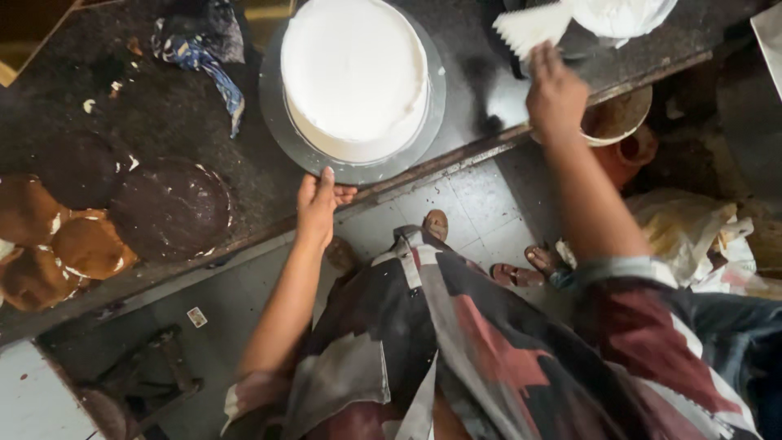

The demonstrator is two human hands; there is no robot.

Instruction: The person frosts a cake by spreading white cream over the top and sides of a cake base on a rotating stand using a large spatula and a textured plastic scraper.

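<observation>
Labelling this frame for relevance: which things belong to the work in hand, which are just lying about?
In hand:
- round white-iced cake
- grey round turntable, left hand at its rim
- white toothed scraper, held by right hand

Lying about:
- dark chocolate-coated cake round
- brown sponge rounds
- blue patterned cloth
- tan bucket below the counter

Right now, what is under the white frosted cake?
The white frosted cake stands on a round grey turntable plate, whose rim the left hand touches. The plate's middle and whatever supports it are covered.
</observation>
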